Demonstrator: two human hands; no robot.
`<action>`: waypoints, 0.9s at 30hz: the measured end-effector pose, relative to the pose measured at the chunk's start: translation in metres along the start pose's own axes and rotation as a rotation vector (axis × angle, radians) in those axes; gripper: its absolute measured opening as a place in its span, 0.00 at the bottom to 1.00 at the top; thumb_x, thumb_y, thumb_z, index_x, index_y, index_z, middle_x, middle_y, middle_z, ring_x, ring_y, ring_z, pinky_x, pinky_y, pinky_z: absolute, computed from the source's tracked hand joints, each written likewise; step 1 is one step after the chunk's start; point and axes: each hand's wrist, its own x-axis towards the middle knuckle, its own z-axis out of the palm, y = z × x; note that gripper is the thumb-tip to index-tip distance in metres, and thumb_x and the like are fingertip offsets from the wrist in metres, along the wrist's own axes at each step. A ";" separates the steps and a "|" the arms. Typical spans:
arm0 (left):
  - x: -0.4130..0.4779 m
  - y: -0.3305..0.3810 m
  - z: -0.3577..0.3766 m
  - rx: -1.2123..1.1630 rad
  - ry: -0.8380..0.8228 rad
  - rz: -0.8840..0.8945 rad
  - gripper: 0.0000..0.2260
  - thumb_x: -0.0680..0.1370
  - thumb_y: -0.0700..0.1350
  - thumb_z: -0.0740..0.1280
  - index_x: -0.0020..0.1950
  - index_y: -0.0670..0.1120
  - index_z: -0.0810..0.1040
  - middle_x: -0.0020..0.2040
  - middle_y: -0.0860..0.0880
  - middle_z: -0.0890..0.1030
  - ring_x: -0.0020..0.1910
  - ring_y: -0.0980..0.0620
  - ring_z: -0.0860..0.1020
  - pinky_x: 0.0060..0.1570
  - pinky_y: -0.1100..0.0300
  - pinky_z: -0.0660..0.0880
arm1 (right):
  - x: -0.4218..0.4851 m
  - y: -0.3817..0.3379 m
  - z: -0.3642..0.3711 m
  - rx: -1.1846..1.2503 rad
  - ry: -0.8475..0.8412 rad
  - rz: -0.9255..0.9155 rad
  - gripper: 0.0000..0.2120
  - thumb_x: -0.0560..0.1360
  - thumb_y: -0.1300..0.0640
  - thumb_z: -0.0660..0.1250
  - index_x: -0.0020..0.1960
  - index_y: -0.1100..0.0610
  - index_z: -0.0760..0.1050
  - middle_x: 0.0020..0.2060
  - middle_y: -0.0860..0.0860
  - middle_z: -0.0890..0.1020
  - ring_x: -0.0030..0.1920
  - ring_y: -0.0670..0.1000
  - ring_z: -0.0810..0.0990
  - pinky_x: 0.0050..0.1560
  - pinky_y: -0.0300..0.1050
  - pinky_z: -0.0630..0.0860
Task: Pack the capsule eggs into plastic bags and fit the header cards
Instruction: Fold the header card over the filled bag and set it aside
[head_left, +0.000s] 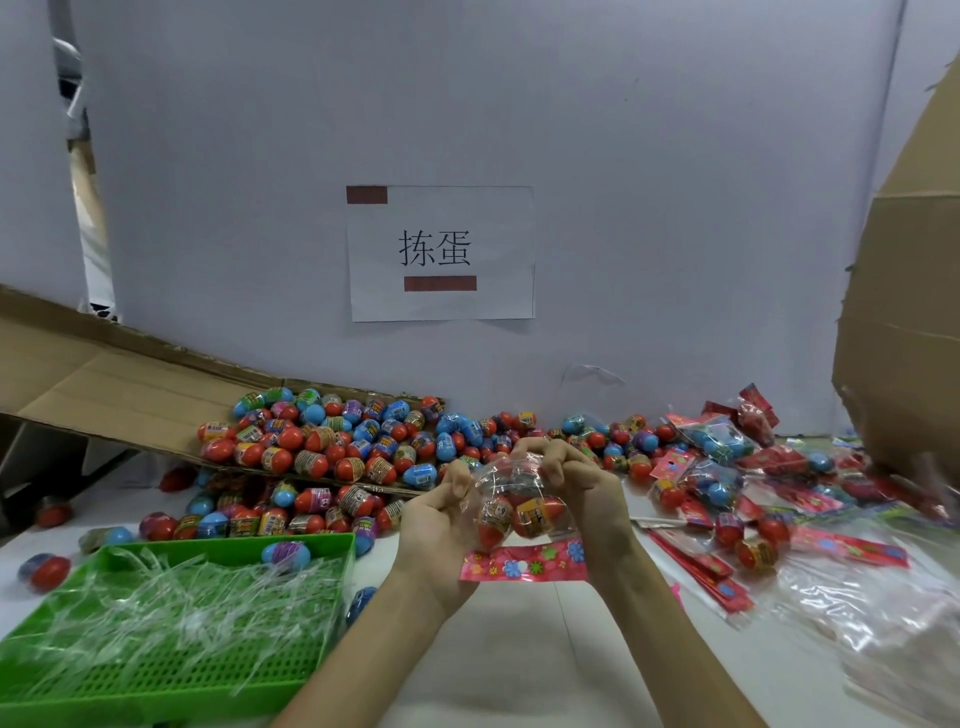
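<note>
clear plastic bag (511, 480) with a few red capsule eggs (535, 517) inside sits in both my hands, just right of the green tray (171, 670). pink flowered header card (524, 564) is at its lower end, can't tell if it's fixed on. i'd judge the job partway: finished packs (719, 441) lie far right of the tray, and a big loose egg pile (332, 441) behind the tray is left. left hand (441, 519) is curled and pinches the bag's side, right hand (587, 483) grips its top, fingers curled over.

Left hand (440, 519) and right hand (574, 480) grip a clear plastic bag (511, 491) holding capsule eggs (535, 514). A header card (524, 561) lies just below the bag. A green tray (171, 623) sits left of it.
</note>
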 end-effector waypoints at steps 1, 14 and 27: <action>-0.001 0.000 0.001 0.002 0.001 -0.006 0.11 0.76 0.44 0.59 0.33 0.45 0.68 0.32 0.46 0.71 0.28 0.50 0.73 0.31 0.55 0.75 | 0.000 0.000 0.000 0.005 0.000 -0.005 0.13 0.67 0.65 0.55 0.28 0.56 0.72 0.45 0.56 0.83 0.42 0.52 0.81 0.42 0.44 0.80; 0.002 0.006 -0.003 0.214 0.014 -0.033 0.14 0.82 0.49 0.65 0.56 0.42 0.86 0.55 0.42 0.86 0.54 0.45 0.86 0.51 0.50 0.83 | 0.008 0.022 0.002 -0.210 0.181 -0.040 0.16 0.75 0.52 0.73 0.47 0.66 0.77 0.46 0.56 0.83 0.48 0.58 0.85 0.44 0.51 0.84; 0.003 0.012 0.002 0.175 0.013 0.064 0.18 0.84 0.35 0.60 0.50 0.48 0.89 0.59 0.41 0.85 0.45 0.44 0.88 0.53 0.45 0.81 | 0.008 0.023 -0.002 -0.007 0.222 0.397 0.23 0.78 0.45 0.70 0.67 0.58 0.77 0.60 0.58 0.84 0.57 0.57 0.85 0.50 0.49 0.83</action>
